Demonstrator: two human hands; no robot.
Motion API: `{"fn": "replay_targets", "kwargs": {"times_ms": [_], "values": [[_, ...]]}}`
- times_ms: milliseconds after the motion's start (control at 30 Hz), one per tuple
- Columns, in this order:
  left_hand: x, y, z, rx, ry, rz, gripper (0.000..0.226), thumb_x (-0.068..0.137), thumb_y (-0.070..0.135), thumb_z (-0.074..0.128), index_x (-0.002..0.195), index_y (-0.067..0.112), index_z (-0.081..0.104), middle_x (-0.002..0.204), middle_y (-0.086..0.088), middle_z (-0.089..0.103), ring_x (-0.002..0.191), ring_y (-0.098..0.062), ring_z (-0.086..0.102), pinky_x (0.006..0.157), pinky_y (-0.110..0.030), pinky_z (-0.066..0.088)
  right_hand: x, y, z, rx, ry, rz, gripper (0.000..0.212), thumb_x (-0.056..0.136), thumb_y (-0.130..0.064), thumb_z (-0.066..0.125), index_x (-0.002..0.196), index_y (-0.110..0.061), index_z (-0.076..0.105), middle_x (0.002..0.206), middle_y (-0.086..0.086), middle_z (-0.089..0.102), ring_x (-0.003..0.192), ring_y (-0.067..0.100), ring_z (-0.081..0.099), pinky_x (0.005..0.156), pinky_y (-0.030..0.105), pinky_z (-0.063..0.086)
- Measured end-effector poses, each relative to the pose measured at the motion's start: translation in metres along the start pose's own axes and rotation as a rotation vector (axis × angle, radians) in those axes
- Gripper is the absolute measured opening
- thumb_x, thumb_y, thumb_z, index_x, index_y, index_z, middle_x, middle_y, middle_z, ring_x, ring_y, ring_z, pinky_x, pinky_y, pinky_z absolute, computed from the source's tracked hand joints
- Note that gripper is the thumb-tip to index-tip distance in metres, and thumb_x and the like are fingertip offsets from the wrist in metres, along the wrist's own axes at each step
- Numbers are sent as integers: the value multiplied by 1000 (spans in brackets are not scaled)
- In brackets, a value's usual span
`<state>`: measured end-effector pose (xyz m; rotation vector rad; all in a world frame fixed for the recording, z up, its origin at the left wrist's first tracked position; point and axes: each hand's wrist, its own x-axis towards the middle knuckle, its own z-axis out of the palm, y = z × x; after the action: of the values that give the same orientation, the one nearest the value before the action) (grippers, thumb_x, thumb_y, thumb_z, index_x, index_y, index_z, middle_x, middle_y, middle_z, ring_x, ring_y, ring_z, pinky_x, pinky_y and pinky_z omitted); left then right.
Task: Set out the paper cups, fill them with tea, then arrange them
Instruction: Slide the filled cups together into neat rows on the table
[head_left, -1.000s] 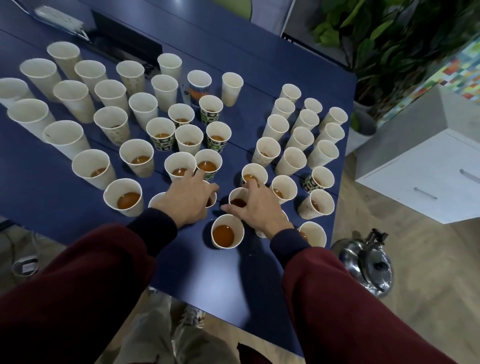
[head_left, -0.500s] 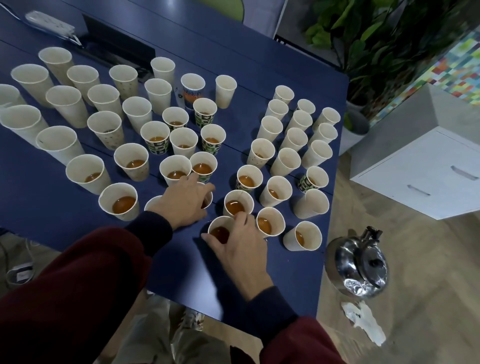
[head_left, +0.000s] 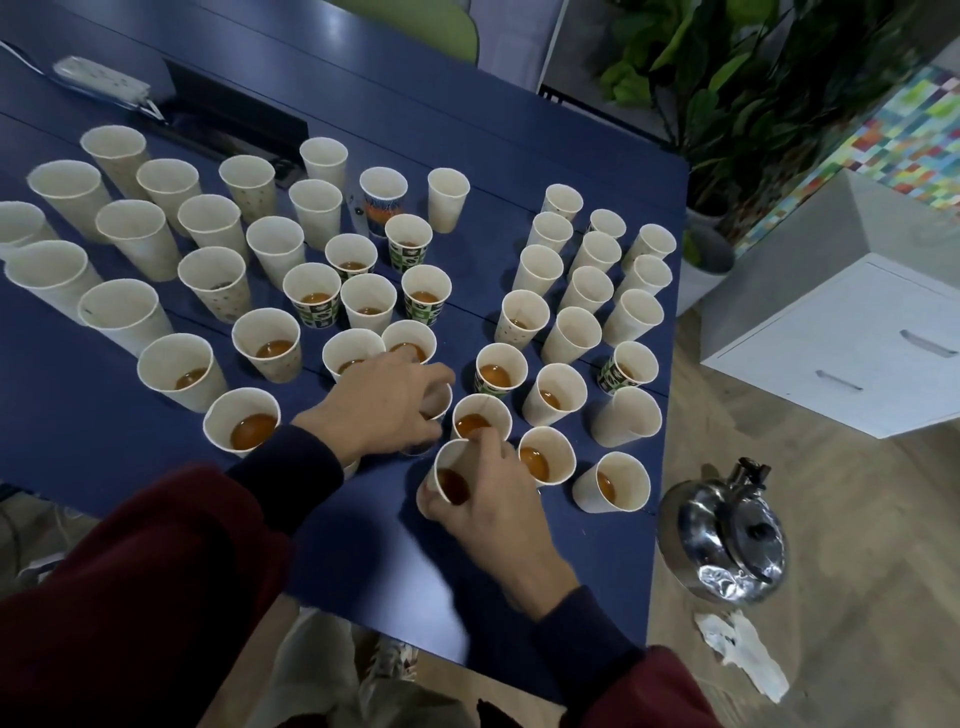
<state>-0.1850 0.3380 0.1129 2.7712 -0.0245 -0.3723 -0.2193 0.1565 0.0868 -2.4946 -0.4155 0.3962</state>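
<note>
Your right hand (head_left: 498, 504) wrapped thumb and fingers round the tea cup (head_left: 451, 480), which stood upright near the front edge of the surface (head_left: 78, 415). Neighbours crowded it: a filled cup (head_left: 480, 418) at 12 o'clock, just beside your fingertips, and a second filled cup (head_left: 545, 457) at 3 o'clock. Your left hand (head_left: 382, 405) curled down over the covered cup (head_left: 435, 408) at 11 o'clock, gripping it from above. The right hand was nearer. The move likely wanted a level slide, clear of both rims.
</note>
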Motion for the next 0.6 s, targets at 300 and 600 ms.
{"fn": "replay_targets", "kwargs": {"times_ms": [300,600], "values": [[47,6,-82,-71,137,89,54,79,48,71,129,38,56,105,-1,53,99,-24,55,81,-39,47,74,-37,-112,-64,58,-68,62,75,-41,81,122,-19,48,102,-3,55,90,19,49,69,28,29],[148,-36,-149,3,160,116,49,76,45,70,119,24,56,109,-4,59,100,-30,60,81,-43,52,228,-62,-166,-100,134,-42,64,76,-37,83,125,-17,47,110,1,59,100,22,57,82,36,45]]}}
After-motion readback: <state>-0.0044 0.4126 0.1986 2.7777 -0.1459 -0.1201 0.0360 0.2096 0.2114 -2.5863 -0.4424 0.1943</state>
